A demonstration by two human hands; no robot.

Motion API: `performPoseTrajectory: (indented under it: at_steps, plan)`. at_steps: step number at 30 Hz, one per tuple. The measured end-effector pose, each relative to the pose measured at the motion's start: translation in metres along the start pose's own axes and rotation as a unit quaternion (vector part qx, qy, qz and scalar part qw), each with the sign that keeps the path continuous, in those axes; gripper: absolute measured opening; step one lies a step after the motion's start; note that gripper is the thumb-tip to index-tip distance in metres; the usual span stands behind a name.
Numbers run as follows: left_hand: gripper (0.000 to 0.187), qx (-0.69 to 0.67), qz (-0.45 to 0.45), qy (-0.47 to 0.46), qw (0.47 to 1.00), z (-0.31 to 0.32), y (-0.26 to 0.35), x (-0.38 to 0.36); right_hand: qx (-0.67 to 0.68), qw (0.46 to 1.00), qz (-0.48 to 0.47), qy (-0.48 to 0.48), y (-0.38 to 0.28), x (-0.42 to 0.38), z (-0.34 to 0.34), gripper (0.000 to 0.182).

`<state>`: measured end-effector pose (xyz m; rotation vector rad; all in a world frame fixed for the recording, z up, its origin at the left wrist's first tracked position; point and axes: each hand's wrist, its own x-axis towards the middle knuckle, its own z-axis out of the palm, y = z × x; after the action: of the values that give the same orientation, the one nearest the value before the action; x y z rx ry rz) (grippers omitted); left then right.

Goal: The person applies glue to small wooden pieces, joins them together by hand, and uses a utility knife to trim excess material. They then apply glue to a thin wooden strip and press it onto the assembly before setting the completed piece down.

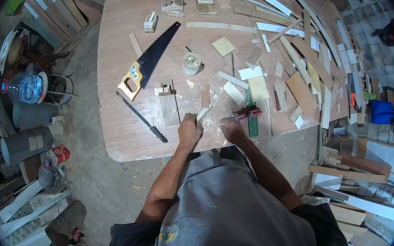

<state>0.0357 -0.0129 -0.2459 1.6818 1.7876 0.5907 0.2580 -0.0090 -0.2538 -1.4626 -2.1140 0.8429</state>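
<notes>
My left hand [188,130] is closed around the lower end of a thin pale wood strip [204,113], which points up and to the right over the table's front part. To its right my right hand [232,131] has its fingers curled, with a small pale chip right at the fingertips; what they hold, if anything, I cannot tell. Just beyond that hand, a red and black tool [247,114] lies across a green strip [253,125]. A reddish wood block [205,96] and a grooved wood piece [170,110] lie ahead of my left hand.
A handsaw [154,55] and a dark rod with a wrapped handle [142,116] lie on the left. A glass jar [191,64] stands mid-table. Many wood strips [297,63] are piled on the right. Small wooden models [172,0] stand at the back.
</notes>
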Motion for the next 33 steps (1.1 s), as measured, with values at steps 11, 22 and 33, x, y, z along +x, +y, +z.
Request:
performPoseTrajectory:
  at_steps: [11, 22, 33]
  plan:
    - [0.034, -0.605, -0.269, -0.158, 0.733, -0.051, -0.022, -0.046, 0.337, 0.925, 0.148, -0.094, -0.067, 0.049, 0.008, 0.041]
    - [0.042, -0.27, -0.043, 0.084, 0.958, -0.067, -0.024, -0.048, 0.249, 0.961, 0.066, -0.104, -0.123, 0.077, 0.024, 0.029]
    - [0.025, -0.226, -0.1, 0.237, 0.94, -0.08, -0.052, -0.011, 0.182, 0.978, 0.026, -0.095, -0.124, 0.081, 0.008, 0.032]
